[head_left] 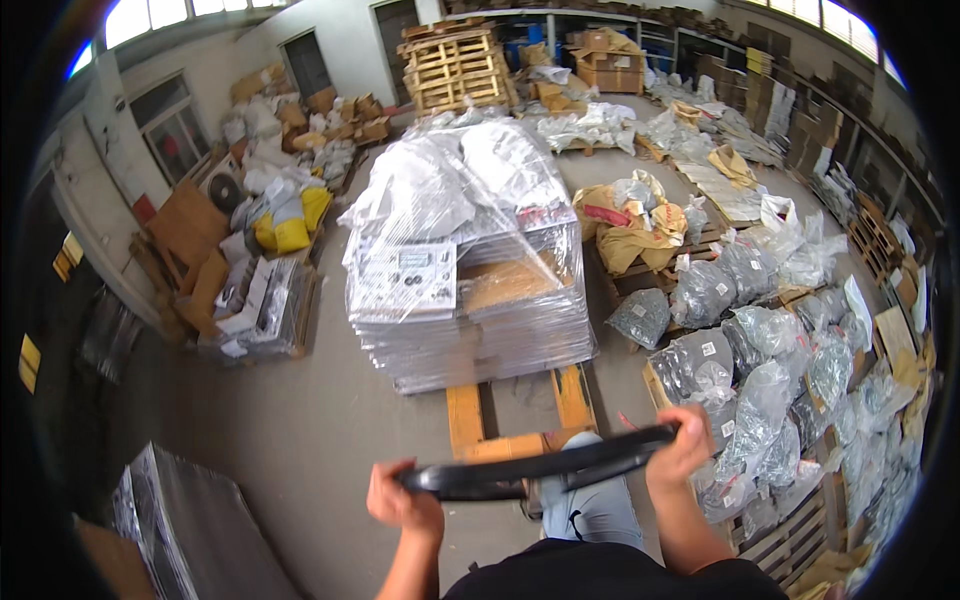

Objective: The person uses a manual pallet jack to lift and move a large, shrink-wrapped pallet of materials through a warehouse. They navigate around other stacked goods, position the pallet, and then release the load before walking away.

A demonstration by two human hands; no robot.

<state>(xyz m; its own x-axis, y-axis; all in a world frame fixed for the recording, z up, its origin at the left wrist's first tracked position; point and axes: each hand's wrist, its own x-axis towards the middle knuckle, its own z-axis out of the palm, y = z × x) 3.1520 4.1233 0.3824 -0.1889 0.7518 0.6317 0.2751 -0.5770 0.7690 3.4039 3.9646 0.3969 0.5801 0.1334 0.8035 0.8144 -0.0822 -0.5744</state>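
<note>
Pallet-jack handle (540, 468), lower centre of head view, is gripped at both ends w/ left hand (400, 500) and right hand (683, 448) closed round it, orange forks (465, 415) already under the shrink-wrapped load (465, 255) mid-frame, load not yet moved off the floor (300, 420).

We see a black loop handle (540, 468) with a smooth, slightly glossy finish, gripped by our bare left hand (403, 500) and right hand (683, 447). Ahead, the pallet load (468, 260) is wrapped in shiny, wrinkled clear plastic film over flat stacked sheets. The yellow forks (465, 415) look like painted metal, scuffed. We see clear plastic bags (770, 370) glinting at the right, rough bare wooden pallets (455, 65) at the back, matt brown cardboard (195, 240) on the left, and a dull grey concrete floor (300, 420).
</note>
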